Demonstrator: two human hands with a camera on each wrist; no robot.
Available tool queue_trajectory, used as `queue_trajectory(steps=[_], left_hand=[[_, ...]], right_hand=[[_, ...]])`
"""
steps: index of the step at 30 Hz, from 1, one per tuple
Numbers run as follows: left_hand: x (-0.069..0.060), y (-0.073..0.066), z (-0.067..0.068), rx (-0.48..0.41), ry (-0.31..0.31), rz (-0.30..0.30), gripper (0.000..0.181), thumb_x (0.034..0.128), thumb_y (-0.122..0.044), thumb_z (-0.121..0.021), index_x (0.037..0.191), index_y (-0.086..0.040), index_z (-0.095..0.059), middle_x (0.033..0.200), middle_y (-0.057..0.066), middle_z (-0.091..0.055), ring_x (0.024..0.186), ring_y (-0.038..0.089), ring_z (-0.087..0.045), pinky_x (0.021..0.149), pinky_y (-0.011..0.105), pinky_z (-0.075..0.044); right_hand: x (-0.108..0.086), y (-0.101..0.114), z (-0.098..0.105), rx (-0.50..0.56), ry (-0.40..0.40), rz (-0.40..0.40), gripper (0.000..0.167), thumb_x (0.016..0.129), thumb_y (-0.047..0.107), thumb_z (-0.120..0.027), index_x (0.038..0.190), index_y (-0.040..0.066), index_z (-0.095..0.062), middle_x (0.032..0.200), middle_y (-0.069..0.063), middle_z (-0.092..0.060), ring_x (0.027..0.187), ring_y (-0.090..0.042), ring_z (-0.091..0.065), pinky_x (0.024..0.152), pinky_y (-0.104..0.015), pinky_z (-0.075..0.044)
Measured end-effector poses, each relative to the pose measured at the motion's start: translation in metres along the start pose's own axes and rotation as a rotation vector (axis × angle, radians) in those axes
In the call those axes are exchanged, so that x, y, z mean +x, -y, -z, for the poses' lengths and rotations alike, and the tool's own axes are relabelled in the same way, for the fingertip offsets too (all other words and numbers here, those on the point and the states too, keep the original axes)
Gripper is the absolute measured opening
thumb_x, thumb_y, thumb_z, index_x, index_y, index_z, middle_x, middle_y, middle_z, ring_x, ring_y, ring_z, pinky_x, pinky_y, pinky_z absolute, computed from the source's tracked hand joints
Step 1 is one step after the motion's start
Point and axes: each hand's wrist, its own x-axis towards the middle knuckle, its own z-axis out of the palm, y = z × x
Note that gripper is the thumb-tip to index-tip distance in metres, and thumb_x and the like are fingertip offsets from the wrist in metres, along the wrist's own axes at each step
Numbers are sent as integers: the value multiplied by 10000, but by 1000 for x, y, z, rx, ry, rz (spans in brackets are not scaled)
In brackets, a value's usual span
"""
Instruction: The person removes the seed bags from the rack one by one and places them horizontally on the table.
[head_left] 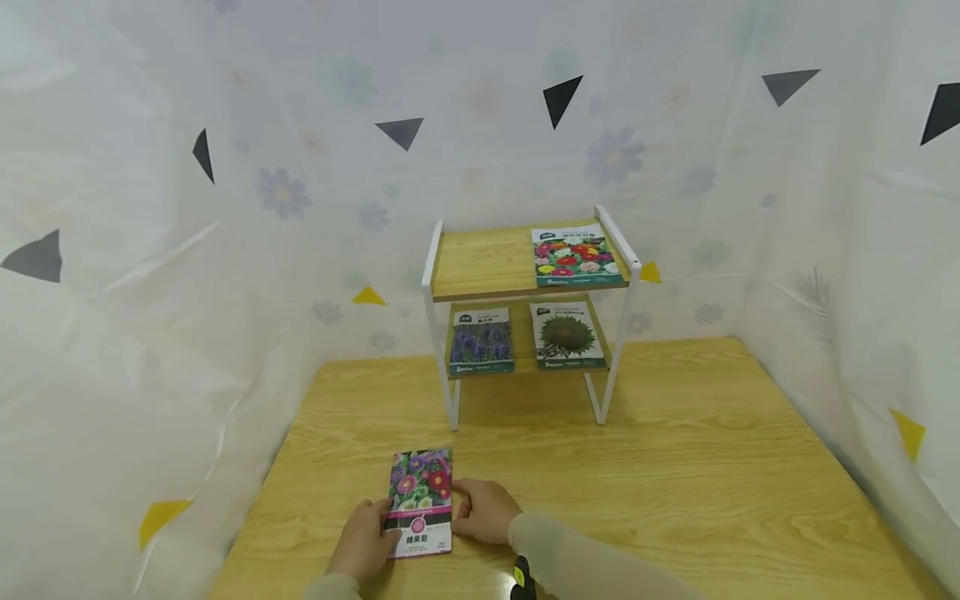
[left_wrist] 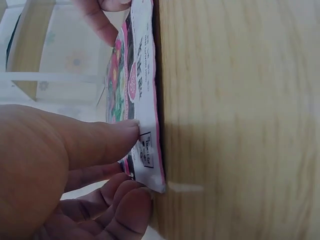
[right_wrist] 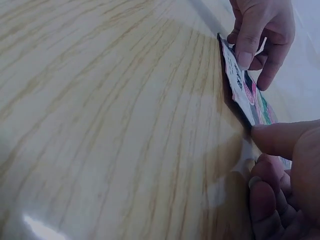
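A flower seed packet (head_left: pixel 420 493), with pink, purple and white blooms above a white label, is low over the wooden table at the front. My left hand (head_left: pixel 363 538) pinches its left edge, thumb on the printed face. In the left wrist view, the thumb of the left hand (left_wrist: pixel 55 145) lies on the white label of the packet (left_wrist: pixel 142 105), with fingers curled at the edge. On the opposite side, my right hand (head_left: pixel 487 510) grips the right edge. The right wrist view has the thumb of the right hand (right_wrist: pixel 292 142) against the packet (right_wrist: pixel 239 82), fingers curled below it.
A two-tier wooden rack (head_left: pixel 480 260) with white legs stands behind the hands. Its upper shelf bears a multicoloured flower packet (head_left: pixel 577 257). A purple flower packet (head_left: pixel 482 342) and a sunflower packet (head_left: pixel 567 335) lie on the lower one. Patterned sheeting (head_left: pixel 480 158) surrounds the table (head_left: pixel 720 467).
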Motion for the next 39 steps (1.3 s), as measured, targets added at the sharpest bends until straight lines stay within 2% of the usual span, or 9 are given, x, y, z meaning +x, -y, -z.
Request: queue_trajectory(steps=[4, 8, 14, 26, 31, 33, 36, 39], left_hand=[[0, 0, -1, 6, -4, -11, 533, 776, -91, -768, 1235, 104, -582, 920, 126, -547, 778, 211, -524, 776, 477, -498], [0, -1, -3, 27, 2, -16, 524, 795, -103, -759, 1243, 101, -578, 947, 143, -549, 806, 224, -536, 809, 496, -493], [2, -1, -6, 40, -5, -5, 508, 820, -97, -736, 1254, 106, -568, 980, 149, -543, 856, 240, -555, 850, 513, -483], [0, -3, -4, 39, -23, 18, 519, 835, -97, -721, 1279, 105, -545, 1006, 174, -545, 903, 294, -578, 862, 533, -473], [-1, -1, -2, 36, -89, -13, 495, 837, -117, -722, 1249, 108, -567, 973, 156, -572, 897, 303, -596, 845, 517, -488], [-2, -3, 0, 33, -112, -30, 478, 840, -119, -720, 1233, 111, -574, 957, 137, -576, 880, 286, -602, 821, 498, -504], [-1, -11, 5, 22, -153, -57, 457, 853, -131, -714, 1230, 93, -586, 940, 113, -581, 814, 222, -590, 748, 427, -528], [2, -27, 15, 13, -187, -82, 452, 877, -171, -702, 1257, 46, -588, 954, 94, -587, 771, 151, -553, 671, 341, -511]], right_hand=[[-1, 0, -1, 0, 1, -15, 676, 745, 274, -812, 1328, 53, -551, 679, 149, -546, 577, -34, -489, 653, -238, -422], [-3, 0, -2, -20, 8, -33, 679, 756, 287, -806, 1341, 66, -540, 680, 136, -535, 566, -54, -476, 630, -254, -410], [-3, 0, -3, -75, 15, -50, 684, 767, 322, -796, 1353, 88, -531, 680, 134, -523, 566, -58, -461, 625, -262, -396], [-3, 5, -3, -71, -2, -48, 671, 783, 324, -786, 1359, 93, -531, 669, 140, -520, 556, -52, -458, 623, -258, -398], [-5, 1, -4, -35, -19, -12, 645, 802, 319, -769, 1349, 67, -536, 701, 153, -526, 586, -31, -472, 628, -239, -414], [-7, -3, -4, 16, -7, -6, 620, 820, 298, -754, 1349, 61, -533, 727, 154, -538, 609, -25, -487, 624, -229, -425], [-10, -8, 5, 125, 16, 6, 565, 855, 239, -722, 1346, 41, -525, 773, 124, -567, 640, -41, -525, 612, -229, -456], [-13, -6, 28, 208, 11, 16, 510, 889, 193, -688, 1338, 19, -521, 829, 81, -585, 684, -76, -557, 628, -243, -482]])
